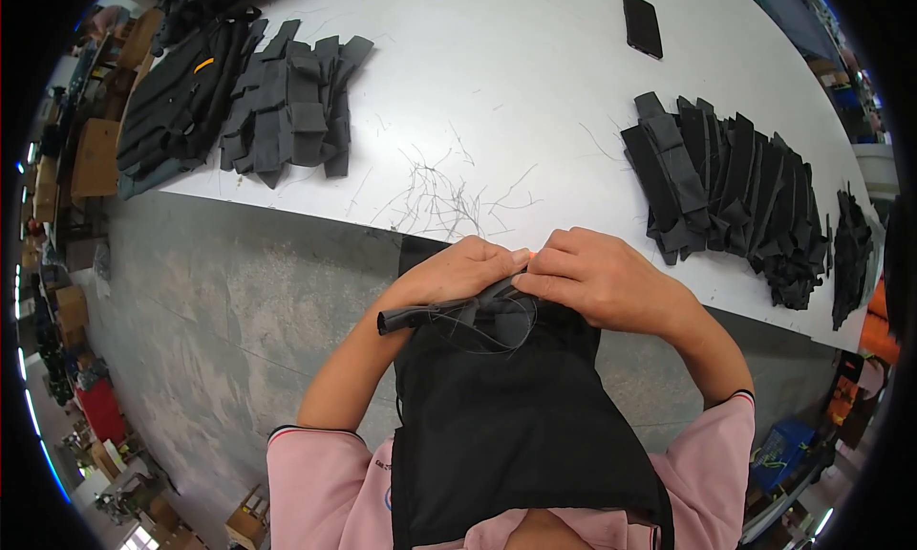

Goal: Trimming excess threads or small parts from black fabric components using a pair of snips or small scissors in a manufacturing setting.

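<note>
My left hand (457, 270) and my right hand (600, 278) meet at the near edge of the table, above my black apron (516, 426). Both are closed, pinching a dark grey fabric strip (497, 318) between thumbs and fingers. One rolled end of the strip sticks out to the left below my left wrist, and loose threads curl around its lower part. A small orange-red spot shows between the fingertips; what it belongs to is hidden. Just beyond my hands, a scatter of cut threads (449, 201) lies on the white table (516, 82).
At the left stand a pile of dark grey fabric pieces (291, 106) and a black bag (186, 101) with an orange tab. Overlapping black strips (726, 182) lie at the right, with a smaller dark bundle (850, 254) beyond. A black phone (642, 24) rests farther back.
</note>
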Demonstrator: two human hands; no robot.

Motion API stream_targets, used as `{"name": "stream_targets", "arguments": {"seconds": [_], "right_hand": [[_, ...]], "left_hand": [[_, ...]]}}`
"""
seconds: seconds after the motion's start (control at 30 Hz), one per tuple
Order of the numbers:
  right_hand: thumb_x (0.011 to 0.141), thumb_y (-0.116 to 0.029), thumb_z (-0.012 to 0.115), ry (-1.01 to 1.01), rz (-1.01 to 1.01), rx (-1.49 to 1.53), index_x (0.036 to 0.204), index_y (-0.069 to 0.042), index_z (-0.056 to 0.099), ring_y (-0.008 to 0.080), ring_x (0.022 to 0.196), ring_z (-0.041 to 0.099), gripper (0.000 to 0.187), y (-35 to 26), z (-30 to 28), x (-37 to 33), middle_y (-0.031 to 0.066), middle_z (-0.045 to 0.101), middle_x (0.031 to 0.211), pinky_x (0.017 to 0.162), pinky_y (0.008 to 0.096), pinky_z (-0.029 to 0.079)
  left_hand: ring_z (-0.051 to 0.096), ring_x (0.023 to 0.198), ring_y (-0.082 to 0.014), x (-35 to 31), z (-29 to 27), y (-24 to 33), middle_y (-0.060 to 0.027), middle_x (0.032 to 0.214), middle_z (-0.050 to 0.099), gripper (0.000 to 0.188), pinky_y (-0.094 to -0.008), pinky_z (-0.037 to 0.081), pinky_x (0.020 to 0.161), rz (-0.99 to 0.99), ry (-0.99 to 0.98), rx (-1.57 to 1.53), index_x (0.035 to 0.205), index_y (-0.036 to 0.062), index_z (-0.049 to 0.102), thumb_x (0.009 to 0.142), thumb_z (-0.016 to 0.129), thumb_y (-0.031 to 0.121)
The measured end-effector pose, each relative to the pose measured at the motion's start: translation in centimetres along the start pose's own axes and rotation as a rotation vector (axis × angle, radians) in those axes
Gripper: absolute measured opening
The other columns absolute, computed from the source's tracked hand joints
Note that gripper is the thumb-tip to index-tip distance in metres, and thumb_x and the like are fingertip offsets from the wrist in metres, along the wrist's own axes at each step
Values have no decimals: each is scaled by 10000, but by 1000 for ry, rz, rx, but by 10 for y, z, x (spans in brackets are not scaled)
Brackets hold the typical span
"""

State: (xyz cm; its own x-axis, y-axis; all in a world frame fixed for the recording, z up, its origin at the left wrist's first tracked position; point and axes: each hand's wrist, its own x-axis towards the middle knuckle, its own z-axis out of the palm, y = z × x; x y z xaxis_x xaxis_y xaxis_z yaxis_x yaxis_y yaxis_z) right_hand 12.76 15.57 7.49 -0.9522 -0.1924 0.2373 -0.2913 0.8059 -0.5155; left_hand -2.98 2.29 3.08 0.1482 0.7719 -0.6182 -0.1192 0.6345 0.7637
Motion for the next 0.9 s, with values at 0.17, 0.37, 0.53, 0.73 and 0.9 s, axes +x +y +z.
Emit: {"name": "stream_targets", "arguments": {"seconds": [0.17,0.37,0.53,0.73,0.9], "right_hand": [[673,-29,631,-19,-38,-106,948,-36,625,198,716,551,275,-6,1,-2,30,563,799,604,297,463],[703,-6,639,72,57,136,981,-43,643,191,692,557,281,4,19,-15,40,581,814,597,294,459],[707,31,657,125,342,439,981,-53,645,230,743,559,288,-3,21,-23,66,571,865,634,297,463],[721,-51,684,215,675,464,980,-44,613,206,580,565,269,-32,57,-24,83,583,736,533,288,435],[786,-29,630,534,725,253,855,-6,616,162,546,572,75,-13,71,-30,88,603,691,510,257,437]], "left_hand": [[383,549,-34,1,1,-2,50,599,499,452,-218,333,482,29,-20,-24,697,15,593,941,493,383],[361,546,-25,2,4,-3,68,594,478,441,-215,318,473,3,-50,-25,708,19,595,948,483,371],[498,634,-91,3,-1,-11,-20,681,594,442,-272,418,596,11,-33,54,788,-26,625,938,489,368],[595,703,-179,15,18,-18,-105,700,612,339,-307,447,669,246,549,60,924,-7,588,925,490,317],[483,951,-132,18,24,-22,-82,1115,439,455,-286,430,823,429,438,-343,1214,31,435,792,605,40]]}}
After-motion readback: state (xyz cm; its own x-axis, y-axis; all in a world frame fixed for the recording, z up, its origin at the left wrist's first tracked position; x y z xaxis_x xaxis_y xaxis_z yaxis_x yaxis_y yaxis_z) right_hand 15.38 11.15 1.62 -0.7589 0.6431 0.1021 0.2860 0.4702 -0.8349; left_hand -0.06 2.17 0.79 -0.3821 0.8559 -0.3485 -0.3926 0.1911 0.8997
